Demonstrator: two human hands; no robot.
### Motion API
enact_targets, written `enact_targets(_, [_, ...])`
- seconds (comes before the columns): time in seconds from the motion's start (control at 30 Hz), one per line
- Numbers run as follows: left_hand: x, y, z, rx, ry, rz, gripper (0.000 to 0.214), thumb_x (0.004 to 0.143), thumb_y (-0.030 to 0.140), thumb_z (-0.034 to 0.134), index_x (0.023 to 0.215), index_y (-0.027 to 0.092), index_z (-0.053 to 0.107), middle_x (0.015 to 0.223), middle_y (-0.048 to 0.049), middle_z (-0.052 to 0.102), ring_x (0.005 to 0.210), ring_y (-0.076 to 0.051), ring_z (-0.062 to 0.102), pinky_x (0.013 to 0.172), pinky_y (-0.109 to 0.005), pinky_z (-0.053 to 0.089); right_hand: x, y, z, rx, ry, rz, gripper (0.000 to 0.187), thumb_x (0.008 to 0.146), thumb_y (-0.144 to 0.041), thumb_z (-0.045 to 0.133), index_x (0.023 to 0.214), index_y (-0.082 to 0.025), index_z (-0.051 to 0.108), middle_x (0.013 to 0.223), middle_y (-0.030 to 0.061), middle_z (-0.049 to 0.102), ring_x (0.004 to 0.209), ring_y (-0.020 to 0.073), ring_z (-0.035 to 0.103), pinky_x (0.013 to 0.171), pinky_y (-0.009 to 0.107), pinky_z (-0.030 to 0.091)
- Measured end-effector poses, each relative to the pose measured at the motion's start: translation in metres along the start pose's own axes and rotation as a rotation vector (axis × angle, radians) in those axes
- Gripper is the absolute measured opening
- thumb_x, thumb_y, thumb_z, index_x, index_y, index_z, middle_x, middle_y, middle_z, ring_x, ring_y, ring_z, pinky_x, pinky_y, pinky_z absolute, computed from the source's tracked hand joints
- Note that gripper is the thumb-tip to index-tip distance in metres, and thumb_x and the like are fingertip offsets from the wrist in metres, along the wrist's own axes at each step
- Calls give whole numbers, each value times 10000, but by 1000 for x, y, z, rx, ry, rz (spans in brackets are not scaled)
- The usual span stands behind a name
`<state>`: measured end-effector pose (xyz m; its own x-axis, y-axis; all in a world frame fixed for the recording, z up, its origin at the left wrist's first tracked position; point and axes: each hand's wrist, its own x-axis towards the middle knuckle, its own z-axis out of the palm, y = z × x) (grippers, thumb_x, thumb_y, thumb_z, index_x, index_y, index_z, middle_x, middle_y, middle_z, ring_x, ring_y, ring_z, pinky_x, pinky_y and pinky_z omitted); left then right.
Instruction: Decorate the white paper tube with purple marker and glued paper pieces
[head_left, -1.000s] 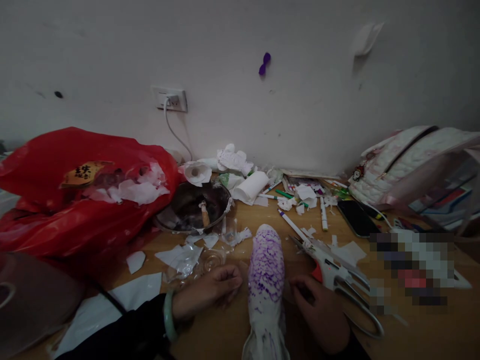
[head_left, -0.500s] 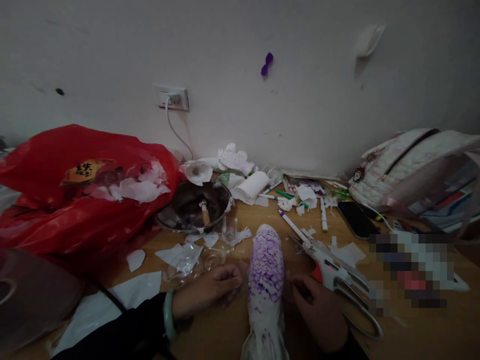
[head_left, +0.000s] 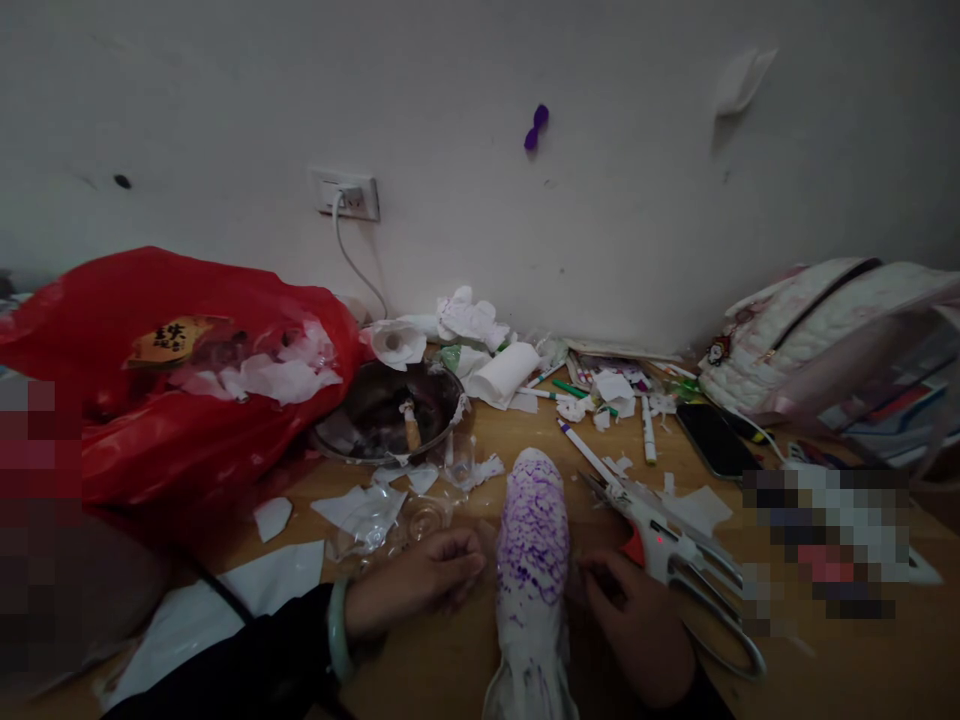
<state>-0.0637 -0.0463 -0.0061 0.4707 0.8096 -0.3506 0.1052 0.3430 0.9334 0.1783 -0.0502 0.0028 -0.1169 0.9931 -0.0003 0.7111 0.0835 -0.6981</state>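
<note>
A white paper-covered form with purple scale marks [head_left: 531,540] lies lengthwise on the wooden table between my hands. My left hand [head_left: 416,580] rests against its left side, fingers curled toward it; a pale green bangle sits on that wrist. My right hand [head_left: 637,620] lies against its right side with fingers bent, fingertips touching the form. A white glue gun [head_left: 660,535] and scissors [head_left: 712,610] lie just right of my right hand.
A red plastic bag [head_left: 172,400] with paper scraps fills the left. A metal bowl [head_left: 390,410], crumpled tissue, a paper roll [head_left: 504,375], markers [head_left: 589,455], a phone [head_left: 711,438] and a quilted white bag [head_left: 817,330] crowd the back along the wall.
</note>
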Motion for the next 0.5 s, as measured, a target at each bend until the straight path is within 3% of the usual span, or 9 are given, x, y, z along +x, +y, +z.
enact_targets(0.5, [1, 1, 1, -3, -15, 29, 487, 665, 654, 548, 647, 199, 376, 506, 87, 414, 403, -48, 323, 412, -214, 228, 0, -3, -1, -15, -25, 12, 324, 715, -369, 383, 799, -202, 648, 810, 63, 713, 750, 217, 661, 690, 351, 502])
